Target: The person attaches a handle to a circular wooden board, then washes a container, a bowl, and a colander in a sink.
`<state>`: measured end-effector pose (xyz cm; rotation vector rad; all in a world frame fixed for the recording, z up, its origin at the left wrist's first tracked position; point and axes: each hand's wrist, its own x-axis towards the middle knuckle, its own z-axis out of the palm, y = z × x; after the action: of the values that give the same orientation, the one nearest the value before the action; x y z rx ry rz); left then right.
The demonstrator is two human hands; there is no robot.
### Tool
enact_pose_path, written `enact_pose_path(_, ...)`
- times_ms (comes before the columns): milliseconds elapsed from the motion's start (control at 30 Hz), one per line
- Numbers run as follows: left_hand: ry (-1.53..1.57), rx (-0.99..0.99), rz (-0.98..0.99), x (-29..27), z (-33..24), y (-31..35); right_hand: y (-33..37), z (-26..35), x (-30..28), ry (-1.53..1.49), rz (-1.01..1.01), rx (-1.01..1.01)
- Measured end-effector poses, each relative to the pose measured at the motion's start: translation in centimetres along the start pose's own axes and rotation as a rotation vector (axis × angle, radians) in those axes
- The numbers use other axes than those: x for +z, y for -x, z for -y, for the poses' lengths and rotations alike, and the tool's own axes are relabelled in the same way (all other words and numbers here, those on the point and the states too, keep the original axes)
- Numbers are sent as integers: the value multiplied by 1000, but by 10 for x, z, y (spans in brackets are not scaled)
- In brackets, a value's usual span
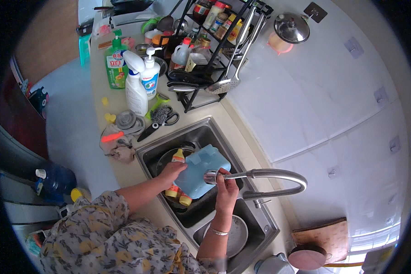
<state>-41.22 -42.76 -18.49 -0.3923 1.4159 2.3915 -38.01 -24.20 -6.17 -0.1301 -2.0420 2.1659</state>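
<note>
A light-blue plastic container [201, 166] is held tilted over the larger sink basin [198, 217]. My left hand [172, 173] is closed on its left edge, with the fingertips partly hidden. My right hand [226, 189] is wrapped around the faucet's chrome spray head [210, 176], which sits right at the container's right side. Whether water is running cannot be made out. Yellow-and-red bottles [172, 191] lie in the basin below and beside the container. A dark pan [165, 160] rests behind them, partly covered.
In the smaller basin lies a light round pan [236, 237]. Left of the sink are scissors [157, 124], a steel scrubber [160, 114] and a cloth [118, 148]. Behind stand a white spray bottle [136, 89], a pump bottle [150, 75] and a black spice rack [210, 59]. The faucet hose [283, 173] arches at right.
</note>
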Motion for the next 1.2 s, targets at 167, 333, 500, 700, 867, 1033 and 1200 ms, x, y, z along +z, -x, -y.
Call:
enact_pose_path(167,-62,-48,-84,-1,-7,7,-15,-3,-5,81,-65,-17)
enact_pose_path(333,-86,-71,-123,-19,-18,15,-26,-18,-10,207,-204,-126)
enact_pose_path(500,29,-92,-244,-28,-26,14,-23,-15,-7,414,-258,-189)
enact_pose_path(700,226,-164,-247,-27,-24,10,-13,-17,-1,105,-189,-120)
enact_pose_path(867,336,-228,-135,-13,-9,5,-5,-12,9,-53,-114,-43)
enact_pose_path(1033,474,-293,-161,10,5,-8,2,-6,3,-90,-46,92)
enact_pose_path(1200,602,-286,-113,21,13,-20,12,0,-13,7,4,80)
